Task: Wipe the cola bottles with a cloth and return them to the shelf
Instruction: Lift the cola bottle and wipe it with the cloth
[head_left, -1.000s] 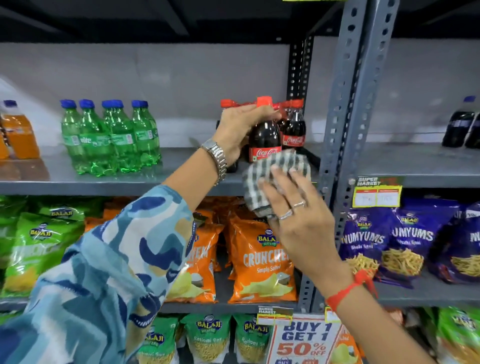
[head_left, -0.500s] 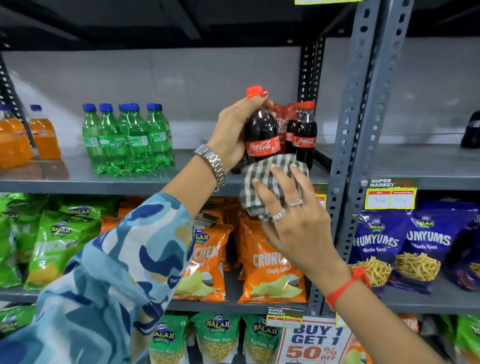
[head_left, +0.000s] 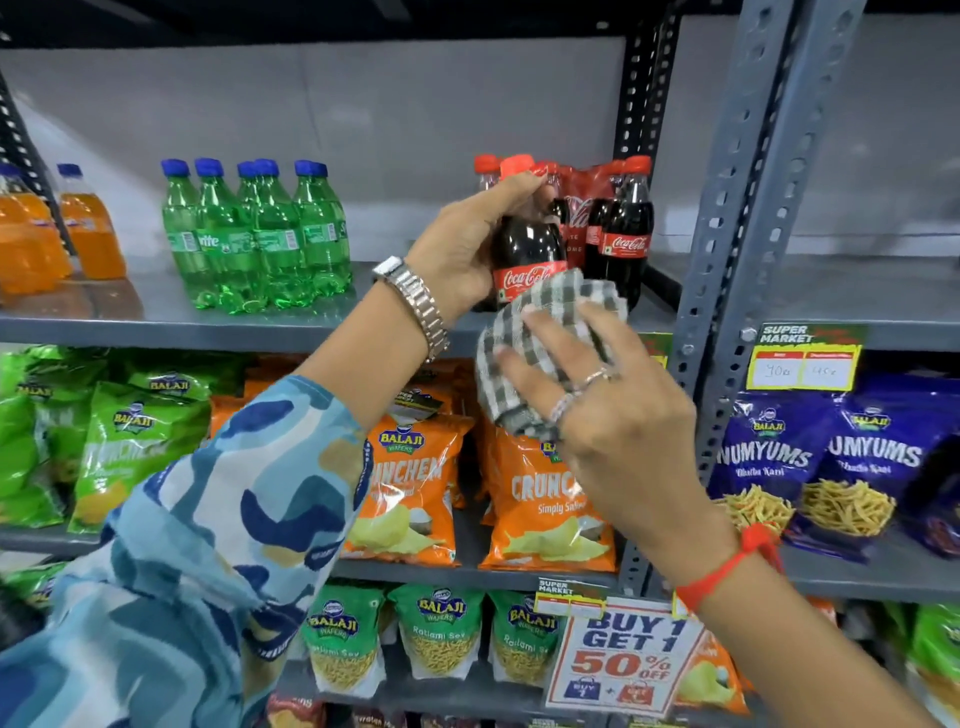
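Fingers (head_left: 511, 189) of my left hand (head_left: 462, 249) wrap the Coca-Cola bottle (head_left: 527, 249) at its neck, holding it clear in front of the shelf (head_left: 156, 325) for wiping. My right hand (head_left: 613, 431), fingers spread, presses the checked cloth (head_left: 540, 358) against its base.

Labels I can read around my cola bottle (head_left: 527, 254)

It says Coca-Cola; below it, orange bags (head_left: 410, 488) read Balaji Crunchem, and the sign (head_left: 621, 657) reads "Buy 1 Get 1 50% off".

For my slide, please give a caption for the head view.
Left hand holds a cola bottle; right hand presses a checked cloth against it.
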